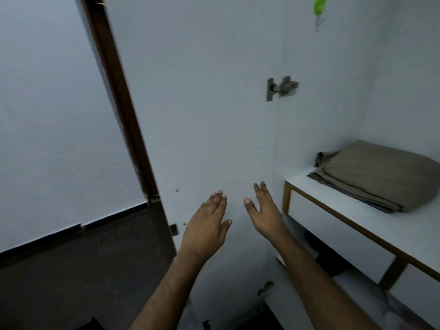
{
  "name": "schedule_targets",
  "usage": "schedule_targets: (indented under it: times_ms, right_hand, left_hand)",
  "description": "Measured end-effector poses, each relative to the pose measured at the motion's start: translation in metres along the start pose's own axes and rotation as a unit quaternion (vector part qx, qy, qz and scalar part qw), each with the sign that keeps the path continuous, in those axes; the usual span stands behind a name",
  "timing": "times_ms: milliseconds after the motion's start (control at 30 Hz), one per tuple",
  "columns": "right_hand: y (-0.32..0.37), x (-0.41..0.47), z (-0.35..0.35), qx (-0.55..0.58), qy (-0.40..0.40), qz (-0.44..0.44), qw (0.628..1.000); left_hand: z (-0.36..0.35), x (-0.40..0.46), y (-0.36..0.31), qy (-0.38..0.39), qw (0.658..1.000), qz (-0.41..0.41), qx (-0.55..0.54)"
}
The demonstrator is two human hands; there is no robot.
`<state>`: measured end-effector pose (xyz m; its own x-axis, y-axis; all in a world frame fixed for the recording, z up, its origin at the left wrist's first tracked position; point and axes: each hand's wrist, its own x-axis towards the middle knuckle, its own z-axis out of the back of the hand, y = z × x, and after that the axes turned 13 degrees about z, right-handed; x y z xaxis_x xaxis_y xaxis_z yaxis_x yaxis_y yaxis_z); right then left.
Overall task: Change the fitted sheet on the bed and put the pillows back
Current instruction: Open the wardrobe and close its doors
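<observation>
One open wardrobe door (202, 103) faces the person. One shelf (385, 225) carries one folded sheet (381, 177) near its back edge; its front edge is bare. Left hand (206, 227) and right hand (265, 210) are raised, fingers straight, holding nothing.

A folded sheet (378, 177) of matt, olive-brown woven cloth, its layered edges soft and lightly creased, lies on a smooth white laminate shelf (357, 222) edged in light brown wood, to the right of the right hand (265, 214). Beyond both open hands, the wardrobe door (202, 115) shows a flat, matt white laminate face with a dark brown wood-toned edge band (119, 91). A brushed metal hinge (282, 88), dull silver, is fixed above the fingertips. Higher up hangs a glossy green plastic hook (319, 7). Left of the left hand (206, 227), the floor (83, 270) is dark, speckled stone with a faint sheen.
</observation>
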<state>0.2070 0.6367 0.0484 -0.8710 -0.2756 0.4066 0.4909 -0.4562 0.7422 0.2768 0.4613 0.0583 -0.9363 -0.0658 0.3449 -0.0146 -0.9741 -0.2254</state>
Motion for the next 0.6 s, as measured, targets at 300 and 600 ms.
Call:
schedule_targets:
  times_ms: [300, 600]
  right_hand:
    - [-0.109, -0.04, 0.15, -0.07, -0.137, -0.113, 0.982]
    - [-0.194, -0.043, 0.237, -0.133, -0.238, -0.226, 0.935]
  left_hand:
    - [-0.067, 0.053, -0.152, 0.034, 0.985, -0.081, -0.148]
    - [-0.151, 0.131, -0.253, 0.089, 0.955, -0.19, -0.208]
